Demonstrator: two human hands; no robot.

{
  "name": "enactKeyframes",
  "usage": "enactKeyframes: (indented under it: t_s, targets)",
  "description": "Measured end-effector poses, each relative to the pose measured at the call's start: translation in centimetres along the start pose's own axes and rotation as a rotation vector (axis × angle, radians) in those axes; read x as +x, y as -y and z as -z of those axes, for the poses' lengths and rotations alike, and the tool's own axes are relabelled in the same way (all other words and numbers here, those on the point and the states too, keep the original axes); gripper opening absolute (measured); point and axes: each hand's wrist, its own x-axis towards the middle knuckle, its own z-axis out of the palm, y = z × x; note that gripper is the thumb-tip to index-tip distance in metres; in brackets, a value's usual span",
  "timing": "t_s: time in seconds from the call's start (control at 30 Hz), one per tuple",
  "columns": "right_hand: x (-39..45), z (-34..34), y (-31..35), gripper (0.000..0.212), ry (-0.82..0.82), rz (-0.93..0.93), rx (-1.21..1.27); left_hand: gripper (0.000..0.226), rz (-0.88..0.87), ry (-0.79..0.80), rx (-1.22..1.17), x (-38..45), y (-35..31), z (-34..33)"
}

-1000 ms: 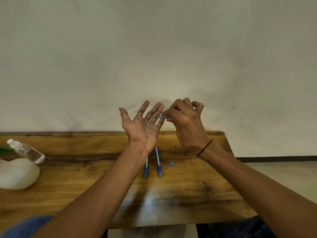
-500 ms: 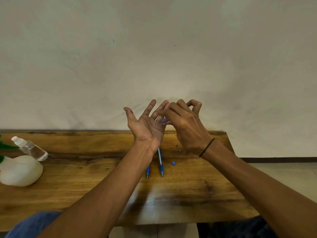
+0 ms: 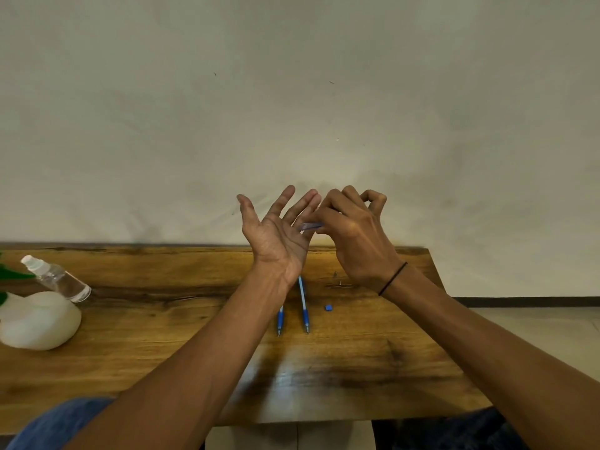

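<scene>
At the table's [image 3: 162, 336] left edge, a white lump [image 3: 39, 319] lies with a clear bottle [image 3: 61, 280] leaning on its far side. Above the far edge, near its middle, you hold your left hand [image 3: 279, 235] raised, palm toward you, fingers straight and spread, gripping nothing. Under it two blue pens lie side by side, tips toward you: the left pen [image 3: 280, 319] partly hidden by your wrist, the right pen [image 3: 303, 303] in full view. A small pale-blue tube [image 3: 310, 226] sits in front of your left fingers; whether it touches them cannot be told. Your right hand [image 3: 354, 235] pinches its right end, the other fingers curled. A tiny blue cap [image 3: 328, 307] lies just right of the pens.
</scene>
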Motion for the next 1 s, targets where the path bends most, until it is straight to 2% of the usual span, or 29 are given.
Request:
enactKeyframes:
  t_s: [0.2, 0.33, 0.43, 0.6, 1.0]
  targets:
    - [0.2, 0.3, -1.0, 0.034, -0.030, -0.207, 0.021, 0.034, -0.121, -0.178, 0.712, 0.2, -2.2, 0.3]
    - [0.2, 0.7, -1.8, 0.027, -0.084, -0.329, 0.046, 0.026, -0.164, -0.031, 1.003, 0.6, -4.1, 0.7]
    - [0.2, 0.8, -2.0, 0.020, -0.109, -0.374, 0.060, 0.020, -0.178, 0.052, 1.045, 0.7, -4.0, 0.6]
    - [0.2, 0.8, -1.6, 0.019, -0.109, -0.388, 0.047, 0.013, -0.228, 0.105, 1.012, 0.7, -2.7, 0.2]
    - [0.1, 0.5, -1.3, 0.022, -0.076, -0.377, 0.038, 0.007, -0.293, 0.108, 1.038, 0.9, -2.3, 0.3]
